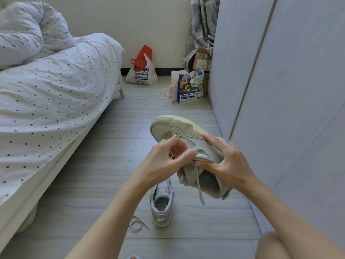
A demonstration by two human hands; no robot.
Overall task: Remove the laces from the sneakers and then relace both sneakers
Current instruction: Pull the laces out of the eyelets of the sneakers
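Both hands hold a beige sneaker [179,133] aloft: left hand [166,159] pinches its lace [199,186], right hand [224,156] grips its side. Below it, the second sneaker [162,204] stands on open floor [89,184], a loose lace [136,223] just beside.

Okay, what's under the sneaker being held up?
Under the held sneaker the second sneaker stands on the floor, a loose lace beside it. Its toe is covered by the left hand.

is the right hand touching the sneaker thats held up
Touching: the head view shows the right hand gripping the raised sneaker by its side.
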